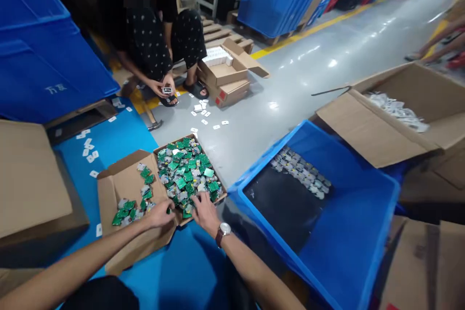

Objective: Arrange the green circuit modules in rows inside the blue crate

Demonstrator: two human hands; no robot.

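A shallow cardboard box holds a heap of small green circuit boards with grey parts on them. My right hand, a watch on its wrist, reaches onto the near side of this heap with bent, spread fingers touching the boards. My left hand is at the fold between the box and its opened lid. Its fingers are curled, with a bit of green at the tips that looks like a circuit board. Several more boards lie loose on the lid.
To the right stands a large blue bin with rows of grey pieces on a dark sheet. Behind it, an open carton contains white parts. A person sits opposite, holding a small white item. White pieces and a hammer lie on the floor.
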